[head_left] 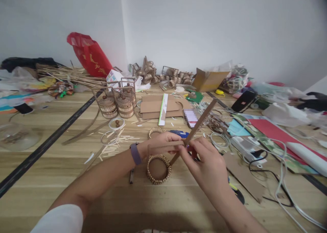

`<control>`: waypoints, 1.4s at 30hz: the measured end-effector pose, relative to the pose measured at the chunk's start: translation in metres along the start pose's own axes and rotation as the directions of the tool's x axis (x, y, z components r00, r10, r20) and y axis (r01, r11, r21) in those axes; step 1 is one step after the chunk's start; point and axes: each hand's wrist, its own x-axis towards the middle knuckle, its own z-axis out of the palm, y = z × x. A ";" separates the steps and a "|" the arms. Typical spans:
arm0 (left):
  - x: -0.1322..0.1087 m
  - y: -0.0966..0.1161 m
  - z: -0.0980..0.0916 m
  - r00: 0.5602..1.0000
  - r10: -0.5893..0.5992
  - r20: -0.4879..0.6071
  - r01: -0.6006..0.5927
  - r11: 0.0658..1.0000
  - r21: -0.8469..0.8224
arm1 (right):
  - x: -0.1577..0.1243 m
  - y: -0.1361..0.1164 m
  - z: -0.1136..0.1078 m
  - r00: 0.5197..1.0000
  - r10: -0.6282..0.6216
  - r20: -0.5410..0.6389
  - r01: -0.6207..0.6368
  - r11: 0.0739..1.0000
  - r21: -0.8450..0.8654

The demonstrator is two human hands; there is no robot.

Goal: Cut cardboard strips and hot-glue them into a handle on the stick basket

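- Brown, flat and stiff-looking, a long cardboard-like strip (201,121) slants up and away from our fingers, above the tabletop; its lower end overlaps the rim of a basket in our view, and we cannot tell whether the two touch.
- That basket, a small round one with a brown base and a wall of pale short sticks (158,170), sits on the light wood-grain table (122,199) just below our hands.
- Our left hand (167,137), with a purple band (136,154) at the wrist, reaches in behind a shorter brown strip (166,146); its fingertips are clamped near where the strips meet, though partly hidden.
- Our right hand (208,158) has thumb and fingers drawn together on the long strip, at that same meeting place.
- We cannot tell whether the two strips are one bent piece.
- Just behind our left hand stands a second round ring of pale sticks (156,132), with a blue tool (180,134) near it, partly covered.
- Loose pale wooden sticks (119,146) lie scattered to our left; beyond them stand lidded stick-walled baskets with brown frame handles (125,107).
- Ahead of us, a white-and-green strip (163,109) rests across brown cardboard sheets (150,107).
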 end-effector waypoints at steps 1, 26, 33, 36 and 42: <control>0.000 0.000 0.001 1.000 -0.001 -0.004 0.001 1.000 0.001 | 0.000 -0.001 0.001 0.999 -0.027 -0.019 0.026 0.999 -0.046; -0.006 0.008 0.007 0.998 -0.023 -0.061 0.018 0.997 -0.075 | 0.001 0.029 0.007 0.955 0.060 0.291 -0.223 0.789 0.572; -0.003 0.004 0.001 0.990 -0.083 -0.118 0.076 0.995 -0.068 | -0.002 0.033 0.018 0.968 0.072 0.239 -0.214 0.733 0.646; -0.008 0.018 -0.016 0.983 -0.102 -0.153 0.119 0.987 0.108 | -0.005 0.032 0.019 0.966 0.111 0.235 -0.240 0.730 0.640; -0.017 0.071 -0.020 0.977 -0.212 0.016 0.181 0.868 0.463 | -0.009 0.028 0.022 0.944 0.188 0.272 -0.320 0.730 0.604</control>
